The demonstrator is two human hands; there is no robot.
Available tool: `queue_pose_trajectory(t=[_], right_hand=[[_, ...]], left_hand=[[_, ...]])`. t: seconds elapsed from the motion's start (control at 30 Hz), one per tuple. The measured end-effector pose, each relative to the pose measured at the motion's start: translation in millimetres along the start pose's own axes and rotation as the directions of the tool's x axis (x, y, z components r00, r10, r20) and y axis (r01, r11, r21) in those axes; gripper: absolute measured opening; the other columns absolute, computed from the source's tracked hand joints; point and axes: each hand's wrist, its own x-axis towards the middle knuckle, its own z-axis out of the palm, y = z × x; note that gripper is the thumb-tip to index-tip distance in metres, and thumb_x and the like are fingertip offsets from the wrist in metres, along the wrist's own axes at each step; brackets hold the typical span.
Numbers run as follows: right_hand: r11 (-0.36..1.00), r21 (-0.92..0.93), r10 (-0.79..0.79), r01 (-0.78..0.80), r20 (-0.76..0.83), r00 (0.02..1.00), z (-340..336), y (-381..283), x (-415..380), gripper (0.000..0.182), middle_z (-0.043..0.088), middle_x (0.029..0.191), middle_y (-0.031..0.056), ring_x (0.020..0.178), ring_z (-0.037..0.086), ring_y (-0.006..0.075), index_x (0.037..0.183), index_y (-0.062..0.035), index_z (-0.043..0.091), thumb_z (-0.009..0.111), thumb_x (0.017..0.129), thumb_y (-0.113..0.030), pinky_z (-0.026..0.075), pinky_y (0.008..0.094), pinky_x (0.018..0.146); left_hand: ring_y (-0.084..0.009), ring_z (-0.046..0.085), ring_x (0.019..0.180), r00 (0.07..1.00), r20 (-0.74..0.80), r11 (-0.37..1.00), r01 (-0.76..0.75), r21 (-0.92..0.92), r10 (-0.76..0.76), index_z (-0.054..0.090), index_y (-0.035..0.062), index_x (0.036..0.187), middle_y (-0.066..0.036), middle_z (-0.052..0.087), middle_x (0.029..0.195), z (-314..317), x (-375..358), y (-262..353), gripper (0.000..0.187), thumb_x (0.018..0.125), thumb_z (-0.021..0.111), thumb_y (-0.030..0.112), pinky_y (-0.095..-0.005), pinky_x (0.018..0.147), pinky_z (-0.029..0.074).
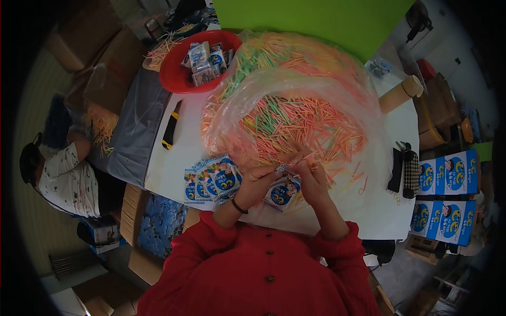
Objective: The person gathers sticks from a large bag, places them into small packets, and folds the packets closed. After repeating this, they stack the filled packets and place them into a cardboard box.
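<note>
Both my hands meet over the front edge of a big clear plastic bag (316,84) full of pink, yellow and green sticks (295,121). My left hand (259,178), with a dark band at the wrist, has its fingers closed on something small and pale that I cannot make out. Close beside it, my right hand (311,178) has its fingers pinched near the same spot, with stick ends showing by them. Just below the hands lies a blue and white printed packet (282,194). More such packets (213,179) lie overlapped left of my left hand.
A red bowl (171,68) holds small packets at the back left, with a yellow and black cutter (171,129) below it. A cardboard roll (400,95), a dark pouch (410,174) and blue boxes (449,173) are on the right. Another person (68,176) sits at far left.
</note>
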Motion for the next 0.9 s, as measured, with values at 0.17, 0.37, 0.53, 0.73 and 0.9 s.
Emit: queue_pose_trajectory(t=[0.17,0.37,0.53,0.73,0.9], right_hand=[[0.914,-0.399,0.026,0.066,0.221,0.975,-11,0,1,0.013,0.05,0.135,0.0144,0.133,0.04,0.0257,0.103,-0.0076,0.054,0.045,0.098,-0.015,0.012,0.0466,0.116],[0.781,-0.589,0.037,0.207,0.374,0.927,-10,-25,9,0.039,0.045,0.142,0.012,0.138,0.034,0.0229,0.133,-0.0049,0.047,0.045,0.095,-0.017,0.004,0.0467,0.116],[0.797,-0.573,-0.063,0.193,0.238,0.969,-8,-38,5,0.061,0.037,0.148,0.0143,0.14,0.029,0.0293,0.146,-0.0051,0.028,0.051,0.093,-0.024,0.005,0.0493,0.115],[0.469,-0.867,0.18,0.167,0.279,0.943,2,-42,1,0.075,0.037,0.147,0.0168,0.139,0.029,0.0329,0.147,-0.0059,0.027,0.065,0.086,-0.026,0.012,0.0486,0.115],[0.704,-0.689,0.021,0.174,0.264,0.964,3,-46,0,0.077,0.047,0.135,0.0152,0.126,0.042,0.0327,0.138,-0.0052,0.038,0.078,0.073,-0.016,0.033,0.0408,0.104]], left_hand=[[-0.0093,0.062,0.095,0.999,0.038,1.0,-0.02,0.01,0.02,0.064,-0.0019,0.114,-0.006,0.068,0.105,-6,1,-16,0.024,0.091,0.058,-0.002,-0.023,0.084,0.051],[-0.0143,0.058,0.11,0.991,0.132,0.984,0.033,-0.178,-0.009,0.054,-0.0007,0.128,-0.008,0.06,0.123,2,8,-1,0.034,0.094,0.052,-0.002,-0.0273,0.094,0.048],[-0.016,0.056,0.113,0.992,0.121,0.963,0.075,-0.26,-0.044,0.054,0.0,0.126,-0.008,0.06,0.12,16,6,18,0.035,0.091,0.057,-0.004,-0.0295,0.095,0.048],[-0.016,0.06,0.104,0.989,0.126,0.996,-0.081,0.041,0.075,0.057,0.0016,0.11,-0.007,0.061,0.109,5,-6,-9,0.03,0.083,0.067,-0.006,-0.028,0.089,0.049],[-0.0157,0.06,0.101,0.969,0.133,0.976,-0.215,0.025,0.21,0.057,0.0033,0.113,-0.008,0.06,0.11,10,-8,6,0.032,0.084,0.065,-0.006,-0.0272,0.086,0.05]])
